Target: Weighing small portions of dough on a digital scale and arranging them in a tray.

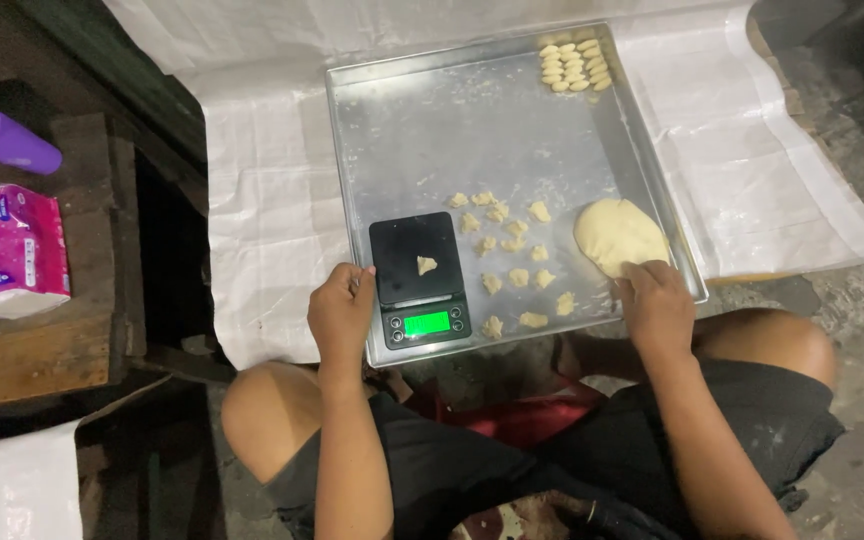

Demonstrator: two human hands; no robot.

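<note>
Pale soft dough lump [617, 234] near-right in metal tray [472, 110], right hand [657, 305] fingers curled pinching its edge | left hand [340, 310] curled against black scale [417, 275] bearing a small piece [426, 265] | ragged bits [512, 260] between | far tray bare

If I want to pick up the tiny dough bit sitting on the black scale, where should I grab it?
Pinch the dough bit by its two sides with fingertips, coming straight down from above. It sits alone in the middle of the black scale, small and lumpy, with nothing over it. The left hand already rests at the scale's left edge, so it is probably the handier one; the right hand is on the big dough lump.
</note>
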